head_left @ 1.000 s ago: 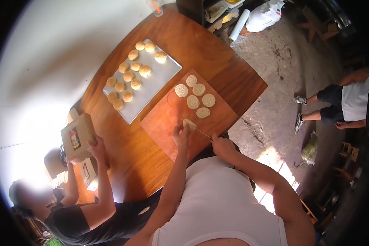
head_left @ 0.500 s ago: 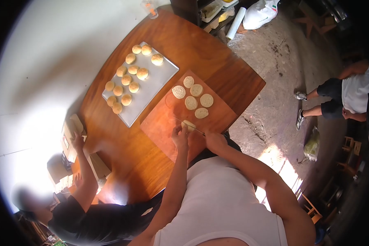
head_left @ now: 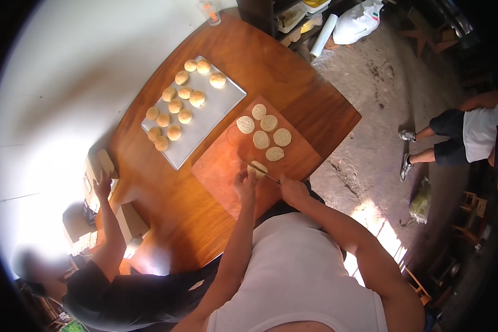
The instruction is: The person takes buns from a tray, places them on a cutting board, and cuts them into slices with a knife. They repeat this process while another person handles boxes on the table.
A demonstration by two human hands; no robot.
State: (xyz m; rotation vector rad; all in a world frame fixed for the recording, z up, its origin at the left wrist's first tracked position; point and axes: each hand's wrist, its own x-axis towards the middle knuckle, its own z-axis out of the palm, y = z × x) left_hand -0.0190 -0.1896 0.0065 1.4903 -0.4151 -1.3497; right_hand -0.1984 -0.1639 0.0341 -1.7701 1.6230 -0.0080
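My left hand [head_left: 245, 183] pinches a small round bread bun [head_left: 257, 168] on a reddish wooden cutting board [head_left: 221, 166]. My right hand [head_left: 293, 191] grips a knife [head_left: 258, 170] whose thin blade lies across the bun. Several cut bun halves [head_left: 265, 133] lie face up at the far end of the board. Beyond the board, a white rectangular tray [head_left: 216, 108] carries several whole buns [head_left: 174, 110].
The board and tray rest on a brown wooden table [head_left: 271, 66]. A person in black [head_left: 113, 288] at the lower left reaches to cardboard boxes [head_left: 97, 171] at the table's left edge. Another person [head_left: 459, 135] stands on the concrete floor at right. A cup [head_left: 210, 11] stands at the far edge.
The person at left has put the cardboard box down at the table's edge and lowered the arm. My hands stay on the bun and knife, the knife drawn slightly across.
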